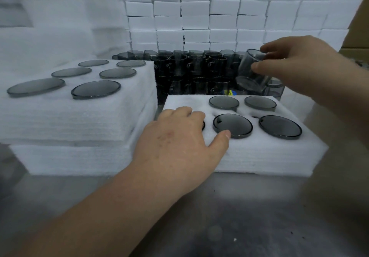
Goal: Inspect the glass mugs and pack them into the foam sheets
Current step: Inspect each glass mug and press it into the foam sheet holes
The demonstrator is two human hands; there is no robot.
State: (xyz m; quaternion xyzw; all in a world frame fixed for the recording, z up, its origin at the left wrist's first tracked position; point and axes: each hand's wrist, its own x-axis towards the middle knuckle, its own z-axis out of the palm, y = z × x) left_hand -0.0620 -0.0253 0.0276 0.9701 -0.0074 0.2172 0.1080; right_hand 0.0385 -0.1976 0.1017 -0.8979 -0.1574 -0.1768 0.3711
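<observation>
Gripping a tilted glass mug (252, 72) with right fingers (264, 66), up above the far right of the near foam sheet (249, 152). Pressing down with loose left fingers (186, 113) on that sheet's left side.

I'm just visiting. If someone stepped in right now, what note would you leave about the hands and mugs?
Left hand rests on the near foam block, thumb touching a packed mug.
Right hand grips a tilted glass mug above the loose mugs.
Done: left foam block shows six mugs; near block shows four plainly.
Left: seat the held mug; the near block's back-left corner shows none yet.
</observation>
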